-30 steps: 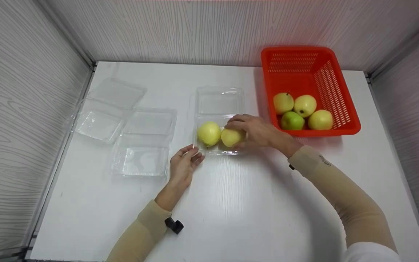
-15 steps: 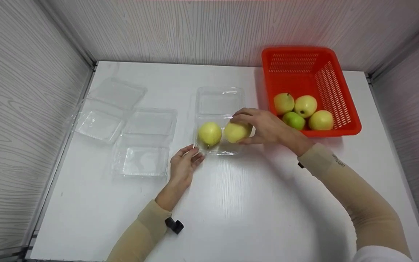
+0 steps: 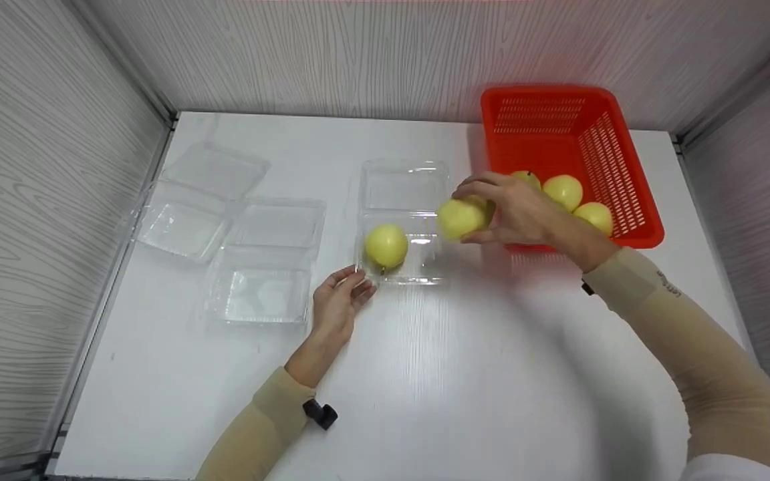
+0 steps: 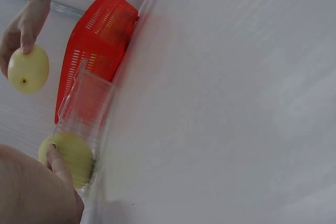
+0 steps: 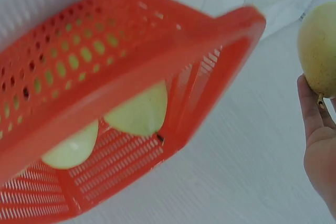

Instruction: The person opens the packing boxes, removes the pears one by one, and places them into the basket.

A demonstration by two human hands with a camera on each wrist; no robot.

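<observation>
My right hand [image 3: 525, 210] grips a pale yellow pear [image 3: 460, 217], raised between the clear plastic clamshell box [image 3: 426, 262] and the red basket. In the right wrist view this pear [image 5: 321, 51] shows its stem by the fingers. The box lies unfolded in the middle of the table, its lid at the back. One yellow pear [image 3: 386, 246] sits in the left half of its base. My left hand [image 3: 335, 307] pinches the box's front left corner; in the left wrist view the thumb [image 4: 59, 165] lies on the rim.
A red perforated basket [image 3: 649, 232] with several pieces of yellow fruit [image 3: 563, 192] stands at the back right, partly behind my right forearm. Two more clear clamshell boxes lie unfolded at left, a nearer one [image 3: 268, 294] and a farther one [image 3: 181, 230]. Wood-grain panels [image 3: 331, 60] border the table.
My right hand has lifted the second pear out of the box's right half and carried it right and back, toward the basket. The left hand has stayed at the corner.
</observation>
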